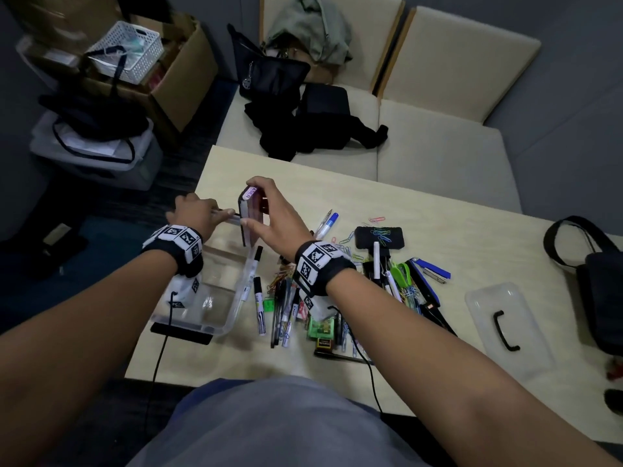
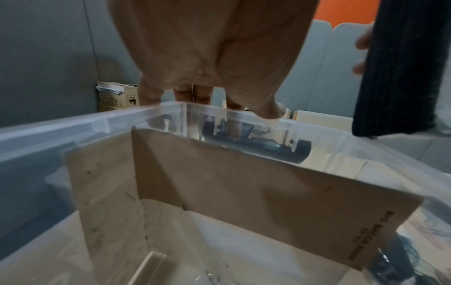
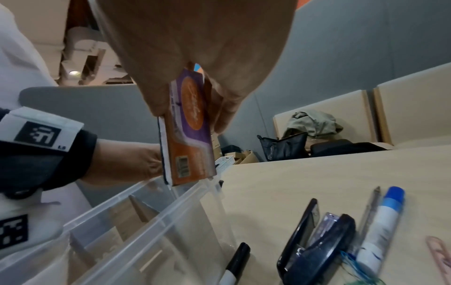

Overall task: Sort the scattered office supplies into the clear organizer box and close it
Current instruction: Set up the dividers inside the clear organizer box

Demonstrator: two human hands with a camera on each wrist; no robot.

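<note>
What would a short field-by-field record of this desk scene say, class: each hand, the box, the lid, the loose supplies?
left hand: grips the far rim of the clear organizer box
right hand: holds an orange and purple pack upright above the box rim
box: open, cardboard dividers inside
lid: on the table, to the right
pens and clips: loose beside the box

Right hand around upright packet

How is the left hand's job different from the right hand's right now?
The left hand grips the far rim of the clear organizer box; the right hand holds an orange and purple pack upright above that rim. The left hand touches the box; the right hand does not. Both wear marker wristbands.
</note>
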